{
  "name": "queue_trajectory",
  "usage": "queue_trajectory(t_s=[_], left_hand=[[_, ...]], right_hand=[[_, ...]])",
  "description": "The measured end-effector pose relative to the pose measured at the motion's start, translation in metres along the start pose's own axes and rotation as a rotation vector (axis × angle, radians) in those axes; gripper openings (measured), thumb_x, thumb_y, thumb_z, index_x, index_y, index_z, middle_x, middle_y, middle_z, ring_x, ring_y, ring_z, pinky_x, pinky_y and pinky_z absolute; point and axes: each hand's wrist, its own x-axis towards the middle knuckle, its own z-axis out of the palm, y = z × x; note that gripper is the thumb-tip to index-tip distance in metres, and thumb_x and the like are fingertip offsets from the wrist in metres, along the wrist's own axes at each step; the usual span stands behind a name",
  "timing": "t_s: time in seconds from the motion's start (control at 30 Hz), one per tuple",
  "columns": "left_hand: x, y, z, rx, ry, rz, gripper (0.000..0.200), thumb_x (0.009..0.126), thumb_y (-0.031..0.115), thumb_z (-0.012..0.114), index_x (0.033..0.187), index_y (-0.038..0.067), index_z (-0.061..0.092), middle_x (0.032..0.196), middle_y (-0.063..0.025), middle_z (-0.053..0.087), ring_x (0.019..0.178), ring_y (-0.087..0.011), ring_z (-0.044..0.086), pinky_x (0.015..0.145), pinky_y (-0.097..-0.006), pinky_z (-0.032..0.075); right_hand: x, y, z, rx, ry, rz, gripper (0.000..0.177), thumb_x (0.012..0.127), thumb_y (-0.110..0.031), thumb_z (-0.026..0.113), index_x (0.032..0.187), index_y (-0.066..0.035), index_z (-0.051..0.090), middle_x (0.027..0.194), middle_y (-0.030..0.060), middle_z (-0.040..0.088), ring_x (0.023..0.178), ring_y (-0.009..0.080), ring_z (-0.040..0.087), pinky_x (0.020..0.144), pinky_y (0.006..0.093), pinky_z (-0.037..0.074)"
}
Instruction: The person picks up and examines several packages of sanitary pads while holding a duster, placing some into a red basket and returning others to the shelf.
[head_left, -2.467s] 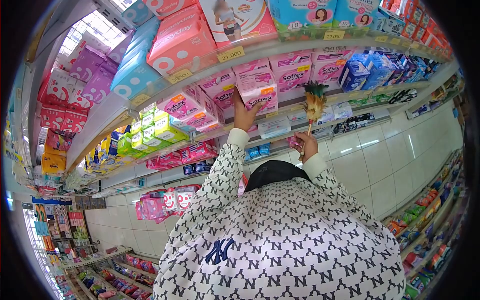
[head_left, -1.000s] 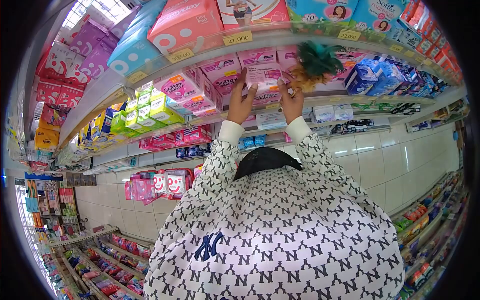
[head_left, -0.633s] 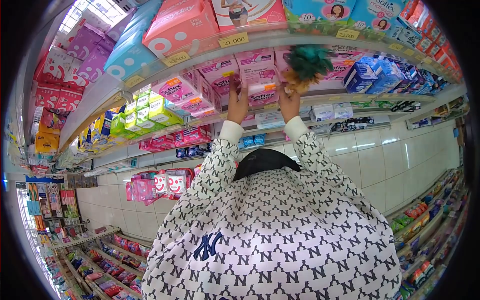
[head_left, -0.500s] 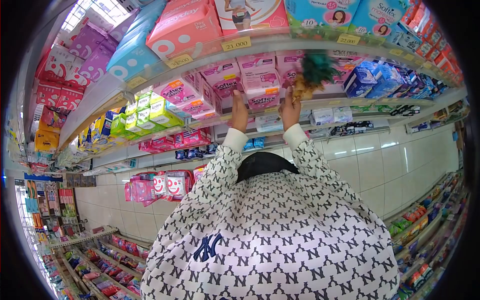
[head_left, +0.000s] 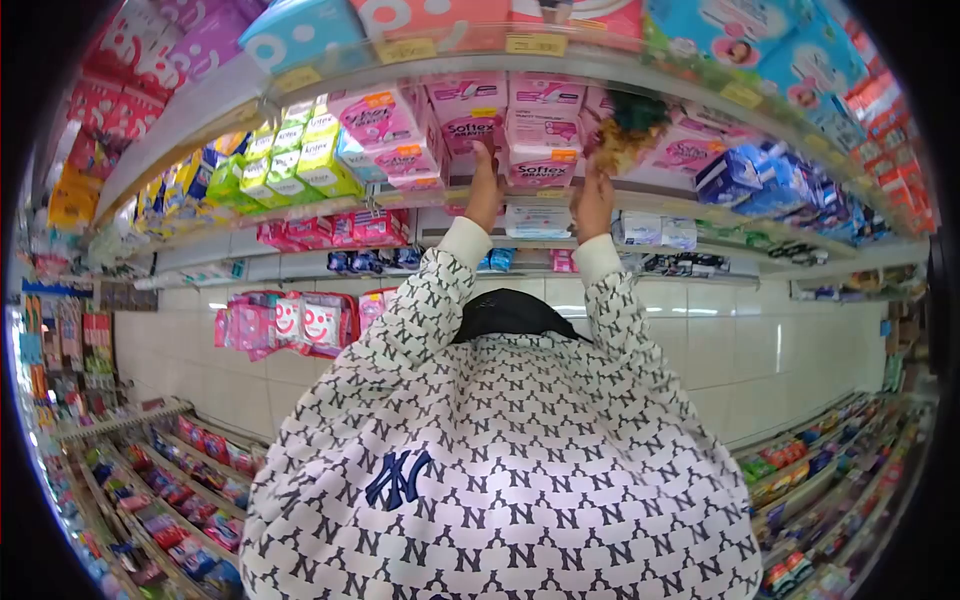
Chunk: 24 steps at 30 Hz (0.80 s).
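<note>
My left hand [head_left: 484,187] is at the left side of a pink Softex stack [head_left: 541,166], thumb up and fingers apart, holding nothing. Just right of that stack, my right hand [head_left: 594,203] is closed on a feather duster [head_left: 628,135] with blurred green and tan feathers. Its handle is mostly hidden. The feathers lie in front of pink packs on the shelf. More Softex packs [head_left: 380,120] stand left of my left hand.
Above runs a shelf edge [head_left: 440,55] with price tags. Green packs [head_left: 318,150] stand left, blue packs [head_left: 735,175] right. Lower shelves hold white packs [head_left: 535,220]. Pink pouches [head_left: 320,322] hang lower left. Racks of small packets [head_left: 800,455] line both sides below.
The view has shifted, so the upper shelf sits higher in the picture. The duster stays in my right hand, its feathers at a slightly different angle. Both hands remain beside the Softex stack.
</note>
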Motion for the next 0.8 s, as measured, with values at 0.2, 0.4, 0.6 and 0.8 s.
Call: queue_trajectory(t_s=[0.2, 0.4, 0.6, 0.8], left_hand=[[-0.053, -0.050, -0.142, 0.205, 0.059, -0.064, 0.052, 0.094, 0.047, 0.052, 0.122, 0.004, 0.057, 0.113, -0.0076, 0.062, 0.100, -0.0152, 0.059, 0.092, -0.0299, 0.045], [-0.246, -0.229, -0.361, 0.990, 0.357, -0.798, 0.051, 0.090, 0.043, 0.055, 0.127, 0.008, 0.055, 0.129, -0.0173, 0.055, 0.119, -0.0294, 0.053, 0.100, -0.0370, 0.041], [-0.503, -0.380, -0.447, 0.846, 0.064, -1.623, 0.058, 0.088, 0.043, 0.056, 0.135, 0.010, 0.048, 0.133, -0.0195, 0.050, 0.121, -0.0326, 0.050, 0.099, -0.0445, 0.042], [-0.471, -0.402, -0.482, 0.914, 0.266, -1.558, 0.053, 0.091, 0.038, 0.051, 0.136, 0.010, 0.045, 0.132, -0.0216, 0.050, 0.123, -0.0365, 0.049, 0.102, -0.0444, 0.040]], right_hand=[[-0.012, 0.125, -0.151, -0.267, 0.398, -0.188, 0.031, 0.097, -0.016, 0.049, 0.120, 0.003, 0.055, 0.120, 0.0148, 0.058, 0.112, 0.0226, 0.055, 0.098, 0.0332, 0.043], [-0.185, 0.227, -0.351, -0.646, 0.337, 0.737, 0.052, 0.090, -0.020, 0.061, 0.135, 0.000, 0.044, 0.122, 0.0146, 0.058, 0.107, 0.0237, 0.055, 0.096, 0.0342, 0.044], [-0.267, 0.170, -0.376, -1.284, -0.430, 1.072, 0.066, 0.085, -0.026, 0.068, 0.138, 0.000, 0.040, 0.119, 0.0144, 0.059, 0.104, 0.0235, 0.056, 0.094, 0.0342, 0.045], [-0.310, 0.215, -0.339, -1.688, -0.428, 0.758, 0.055, 0.074, -0.041, 0.078, 0.106, 0.002, 0.062, 0.092, 0.0099, 0.063, 0.071, 0.0179, 0.057, 0.067, 0.0315, 0.051]])
